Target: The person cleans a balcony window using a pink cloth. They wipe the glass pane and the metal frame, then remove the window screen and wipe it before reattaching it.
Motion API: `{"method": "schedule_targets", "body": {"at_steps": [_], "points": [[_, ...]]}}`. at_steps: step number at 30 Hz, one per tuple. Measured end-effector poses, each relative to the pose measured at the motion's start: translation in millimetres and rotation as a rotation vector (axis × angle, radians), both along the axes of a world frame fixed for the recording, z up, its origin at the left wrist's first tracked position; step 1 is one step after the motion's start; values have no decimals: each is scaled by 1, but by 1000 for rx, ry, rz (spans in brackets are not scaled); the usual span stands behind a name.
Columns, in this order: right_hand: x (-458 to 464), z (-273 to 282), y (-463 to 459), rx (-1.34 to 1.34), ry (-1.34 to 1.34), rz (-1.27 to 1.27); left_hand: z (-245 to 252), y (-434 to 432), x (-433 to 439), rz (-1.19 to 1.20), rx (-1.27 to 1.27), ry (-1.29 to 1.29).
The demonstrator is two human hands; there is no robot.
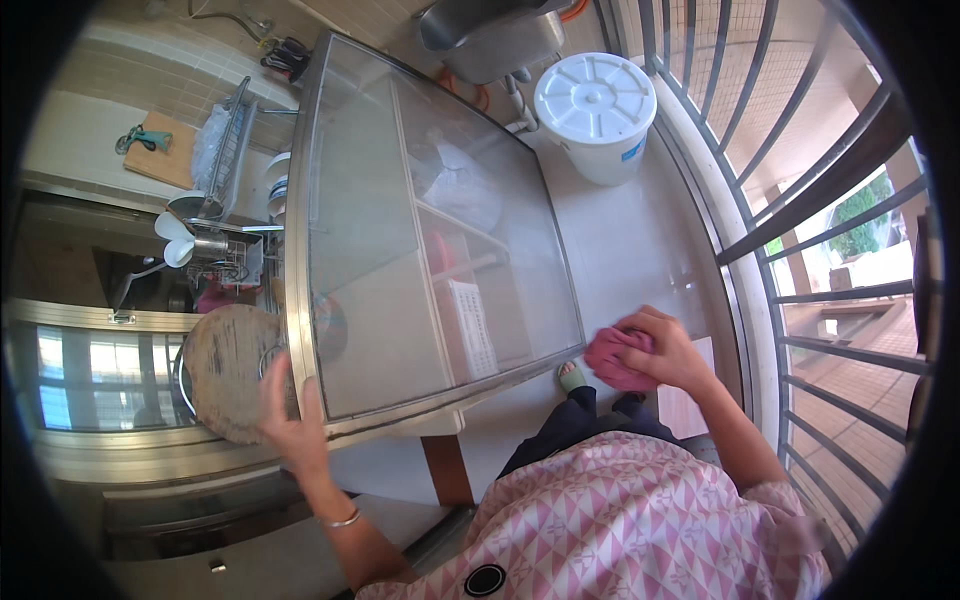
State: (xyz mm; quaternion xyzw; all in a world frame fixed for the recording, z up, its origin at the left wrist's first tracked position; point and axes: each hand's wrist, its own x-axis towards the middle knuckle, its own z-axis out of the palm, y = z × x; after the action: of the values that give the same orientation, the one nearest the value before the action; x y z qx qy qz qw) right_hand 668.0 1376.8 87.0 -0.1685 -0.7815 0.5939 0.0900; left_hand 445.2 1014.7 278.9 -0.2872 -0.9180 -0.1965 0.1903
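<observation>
My right hand (pixel 664 352) is closed around a crumpled pink cloth (pixel 619 358), held up beside the near corner of a framed glass panel (pixel 375 247). On the other side, my left hand (pixel 295 427) has its thumb and fingers spread at the panel's metal frame (pixel 298 300). Whether it touches the frame I cannot tell. Just behind those fingers stands a round wooden chopping board (pixel 232 367), its surface worn and stained. Through the hazy glass show a white bag (pixel 457 184) and a white plastic basket (pixel 472 326).
A lidded white bucket (pixel 596 112) stands on the floor near a steel sink (pixel 491 41). Metal railings (pixel 817 292) line the right side. To the left are a dish rack (pixel 229 150), a utensil holder (pixel 214 246) and a wooden board (pixel 161 150) on the counter.
</observation>
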Motion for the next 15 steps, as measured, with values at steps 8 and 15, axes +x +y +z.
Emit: {"method": "schedule_targets", "body": {"at_steps": [8, 15], "points": [[-217, 37, -103, -64, 445, 69, -10, -73, -18, 186, 326, -762], [-318, -1, -194, 270, 590, 42, -10, -74, -23, 139, 369, -972]]}}
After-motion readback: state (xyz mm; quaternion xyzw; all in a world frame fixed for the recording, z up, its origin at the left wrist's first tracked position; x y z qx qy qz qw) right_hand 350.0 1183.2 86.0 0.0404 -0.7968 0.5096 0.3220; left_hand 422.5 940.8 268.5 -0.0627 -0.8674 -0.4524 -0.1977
